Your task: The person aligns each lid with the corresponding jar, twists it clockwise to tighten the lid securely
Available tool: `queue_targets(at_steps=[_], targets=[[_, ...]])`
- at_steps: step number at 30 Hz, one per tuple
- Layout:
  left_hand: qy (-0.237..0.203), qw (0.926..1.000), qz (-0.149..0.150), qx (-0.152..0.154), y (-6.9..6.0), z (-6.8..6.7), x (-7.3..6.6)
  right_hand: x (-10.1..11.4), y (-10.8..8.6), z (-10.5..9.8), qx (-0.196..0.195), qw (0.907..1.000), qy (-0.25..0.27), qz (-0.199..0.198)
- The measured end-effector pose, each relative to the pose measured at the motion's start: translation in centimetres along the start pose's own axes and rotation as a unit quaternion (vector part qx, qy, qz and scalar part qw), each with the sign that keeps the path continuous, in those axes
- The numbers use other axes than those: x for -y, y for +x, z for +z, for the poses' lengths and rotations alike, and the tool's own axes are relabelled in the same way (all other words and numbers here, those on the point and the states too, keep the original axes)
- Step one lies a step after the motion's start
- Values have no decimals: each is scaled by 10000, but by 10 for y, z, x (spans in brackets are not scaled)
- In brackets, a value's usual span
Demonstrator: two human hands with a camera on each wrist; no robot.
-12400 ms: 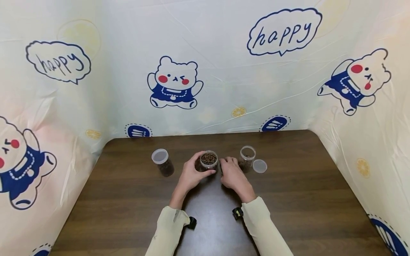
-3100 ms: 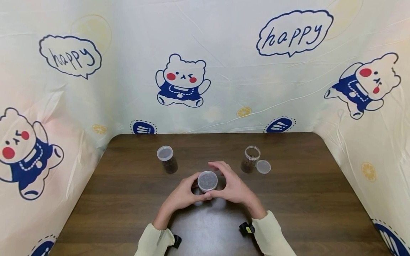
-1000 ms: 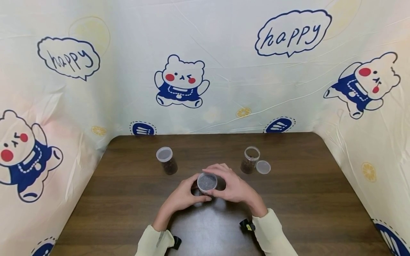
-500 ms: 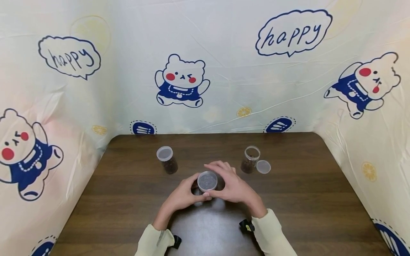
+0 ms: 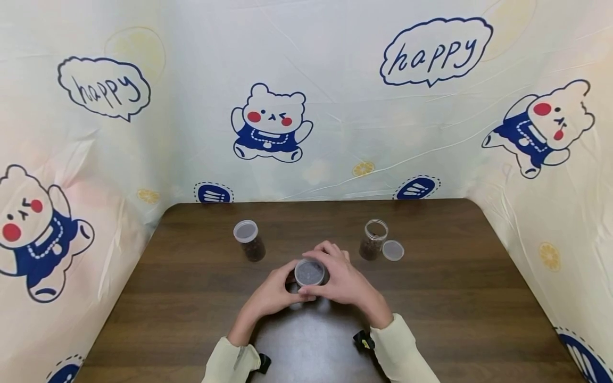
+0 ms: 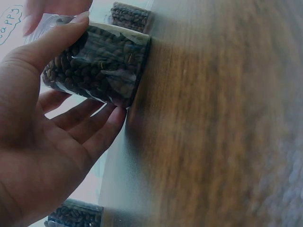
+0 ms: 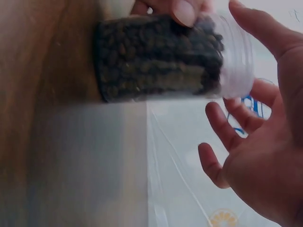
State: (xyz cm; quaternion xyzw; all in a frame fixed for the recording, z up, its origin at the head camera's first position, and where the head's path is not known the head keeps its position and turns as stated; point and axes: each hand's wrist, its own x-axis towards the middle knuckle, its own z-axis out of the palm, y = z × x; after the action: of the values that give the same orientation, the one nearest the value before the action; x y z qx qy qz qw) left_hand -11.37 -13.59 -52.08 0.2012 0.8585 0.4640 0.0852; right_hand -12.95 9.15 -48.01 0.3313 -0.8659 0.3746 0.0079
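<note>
Middle jar, filled with dark beans, stands near the centre of the desk, nearer the far edge than the near one. Left hand is wrapped about the jar body, thumb on the near side. Right hand spans the translucent lid between thumb and index finger; its other fingers stand clear of the glass-like wall.

Step in hand, as judged: working the lid at the rim. Best done with the left grip firm and low, base flat on the desk, lid level, turning force even all round — a tilted lid could cross the thread, if it is threaded.

Orientation: long axis vertical, mouth end up, lid topmost.

Surroundings: capped jar upright towards the far left corner; open jar upright near the far edge, right of centre — loose lid flat just beside it, on the right-edge side.
</note>
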Motion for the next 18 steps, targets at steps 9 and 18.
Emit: queue_targets(at_steps=[9,18], targets=[[-204,9997,-72,88,0,0,0,0,-5,-11,221,9992,345,31],[-260,9995,-113,115,0,0,2,-1,-2,-13,274,9990,162,-309]])
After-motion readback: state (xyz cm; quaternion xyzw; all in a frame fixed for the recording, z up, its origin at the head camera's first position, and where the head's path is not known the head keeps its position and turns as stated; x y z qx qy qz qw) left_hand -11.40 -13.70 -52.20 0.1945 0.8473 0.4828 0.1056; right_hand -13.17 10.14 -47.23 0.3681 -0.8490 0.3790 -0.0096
